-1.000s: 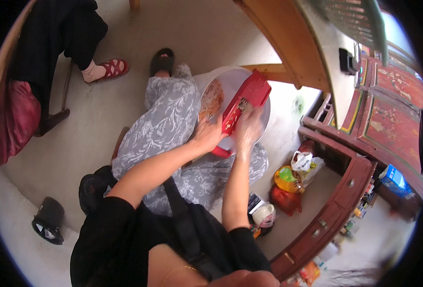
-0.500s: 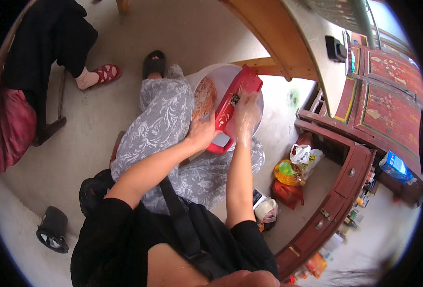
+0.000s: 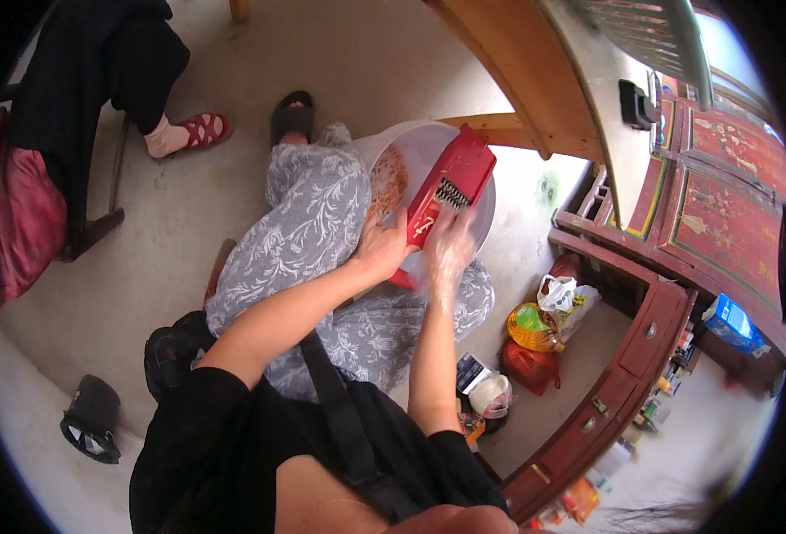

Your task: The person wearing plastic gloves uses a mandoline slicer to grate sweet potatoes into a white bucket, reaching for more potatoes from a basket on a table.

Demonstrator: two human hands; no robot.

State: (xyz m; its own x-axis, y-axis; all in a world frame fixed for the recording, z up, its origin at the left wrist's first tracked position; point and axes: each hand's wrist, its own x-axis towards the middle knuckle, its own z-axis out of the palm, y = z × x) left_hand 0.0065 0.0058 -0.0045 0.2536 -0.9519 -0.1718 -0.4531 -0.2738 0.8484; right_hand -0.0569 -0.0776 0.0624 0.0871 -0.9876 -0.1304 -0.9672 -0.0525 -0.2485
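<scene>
Left hand [image 3: 382, 249] grips lower end of red slicer [image 3: 451, 191], fingers [image 3: 395, 233] wrapped round its edge & clamped on it; slicer leans tilted over white basin [image 3: 486, 209], top end up & away from the fingers, metal blade strip midway along it; right hand [image 3: 448, 247] lies on slicer face just below blade, fingers together & pressed flat-ish, blurred, can't tell what's under them; orange shreds [image 3: 387, 182] heaped in basin just beyond left fingers, on their far side; basin sits against the person's lap, grey floral trousers [image 3: 322, 222] left of both hands; black sandal [image 3: 292, 114] past the knee, well beyond the fingers; another person's foot in red sandal [image 3: 199, 131] farther left, well apart; to the right of right fingers, on floor: white bag [image 3: 560, 292], yellow-green bag [image 3: 532, 327], red bag [image 3: 526, 367], all near red wooden cabinet [image 3: 722, 196]; wooden beam [image 3: 517, 80] above the basin; black bag [image 3: 92, 418] on floor far back-left.
</scene>
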